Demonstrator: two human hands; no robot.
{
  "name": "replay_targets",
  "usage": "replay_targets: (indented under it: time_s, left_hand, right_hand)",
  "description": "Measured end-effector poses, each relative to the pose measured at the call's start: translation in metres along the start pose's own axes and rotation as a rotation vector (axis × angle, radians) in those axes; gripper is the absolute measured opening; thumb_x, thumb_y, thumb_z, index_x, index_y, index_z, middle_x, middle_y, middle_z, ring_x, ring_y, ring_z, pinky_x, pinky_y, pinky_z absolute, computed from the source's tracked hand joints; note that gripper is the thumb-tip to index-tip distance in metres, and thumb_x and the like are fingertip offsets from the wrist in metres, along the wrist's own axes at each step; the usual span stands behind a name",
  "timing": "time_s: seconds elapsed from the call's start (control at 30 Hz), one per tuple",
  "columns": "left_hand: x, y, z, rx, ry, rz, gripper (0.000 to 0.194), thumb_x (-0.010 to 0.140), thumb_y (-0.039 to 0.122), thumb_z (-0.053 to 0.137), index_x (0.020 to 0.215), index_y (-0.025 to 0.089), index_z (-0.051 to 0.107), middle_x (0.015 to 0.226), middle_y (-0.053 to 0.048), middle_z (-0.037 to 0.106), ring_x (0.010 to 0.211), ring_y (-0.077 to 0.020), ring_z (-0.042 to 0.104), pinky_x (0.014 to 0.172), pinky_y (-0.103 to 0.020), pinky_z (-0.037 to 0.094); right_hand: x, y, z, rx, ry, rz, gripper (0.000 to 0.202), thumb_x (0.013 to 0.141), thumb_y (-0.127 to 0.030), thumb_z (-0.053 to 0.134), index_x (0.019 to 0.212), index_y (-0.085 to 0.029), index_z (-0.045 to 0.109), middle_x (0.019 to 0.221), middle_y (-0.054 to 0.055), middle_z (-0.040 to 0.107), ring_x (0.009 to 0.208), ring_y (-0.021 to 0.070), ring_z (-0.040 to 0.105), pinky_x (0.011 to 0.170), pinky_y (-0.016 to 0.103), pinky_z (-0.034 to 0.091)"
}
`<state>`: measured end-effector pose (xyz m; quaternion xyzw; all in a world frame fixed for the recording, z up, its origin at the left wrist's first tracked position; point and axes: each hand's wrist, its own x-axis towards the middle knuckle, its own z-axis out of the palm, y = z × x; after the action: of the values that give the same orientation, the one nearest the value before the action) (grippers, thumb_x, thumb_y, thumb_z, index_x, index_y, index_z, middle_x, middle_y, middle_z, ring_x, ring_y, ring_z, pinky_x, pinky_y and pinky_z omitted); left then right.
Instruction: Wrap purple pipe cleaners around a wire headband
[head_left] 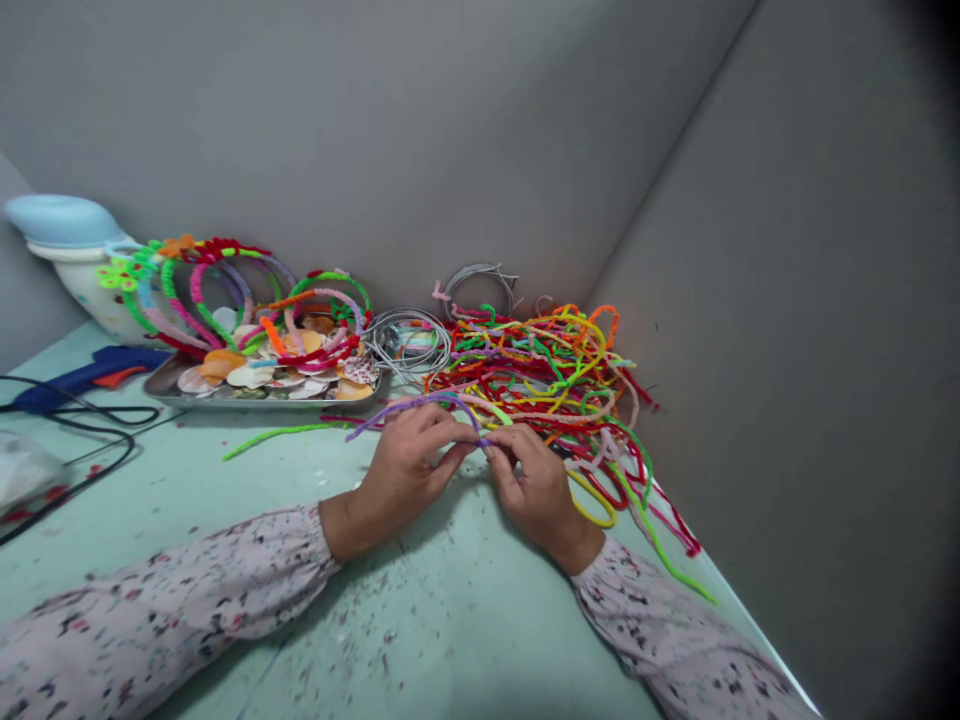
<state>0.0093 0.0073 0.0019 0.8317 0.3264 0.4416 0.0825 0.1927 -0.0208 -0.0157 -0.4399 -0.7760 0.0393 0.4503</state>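
Observation:
A purple fuzzy stem (375, 417) arcs over my left hand (415, 462), whose thumb and forefinger pinch it near the middle of the view. Close beside, the fingertips of my right hand (534, 482) pinch the same purple stem, almost touching those of my left. Both hands are held over the pale green table (442, 620). Just behind them lies a tangled pile of colourful fuzzy stems (547, 365), and a light green piece shows above my right fingers.
Behind my left hand, a metal tray (262, 404) holds shells and colourful fuzzy hoops. Wire coils (411, 345) lie beside it. Farther left are a blue glue gun (90, 375), black cables (120, 440), a blue-lidded white container (82, 270) and a plastic bag (26, 475). Grey walls stand behind and right.

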Motion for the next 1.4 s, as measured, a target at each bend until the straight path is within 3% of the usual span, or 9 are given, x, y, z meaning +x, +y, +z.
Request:
replay_targets:
  time_s: [0.77,1.4]
  left_hand:
    - [-0.0021,0.0001,0.0011,0.123,0.009,0.032,0.011,0.088,0.023,0.06,0.094,0.024,0.069,0.084,-0.001,0.065,0.081,-0.0157,0.057,0.075,-0.033,0.033]
    - [-0.0002,-0.0006,0.0008,0.137,-0.138,-0.005,0.016,0.092,0.023,0.049,0.089,0.019,0.065,0.086,-0.004,0.065,0.085,-0.0201,0.051,0.082,-0.039,0.031]
  right_hand:
    - [-0.0003,0.0018,0.0001,-0.019,-0.003,-0.028,0.014,0.09,-0.018,0.05,0.1,-0.021,0.058,0.096,0.007,0.066,0.093,0.0193,0.063,0.079,0.033,0.053]
    - [-0.0025,0.0043,0.0023,-0.044,-0.04,-0.057,0.014,0.09,-0.018,0.051,0.102,-0.02,0.058,0.094,0.006,0.066,0.091,0.0184,0.062,0.079,0.031,0.051]
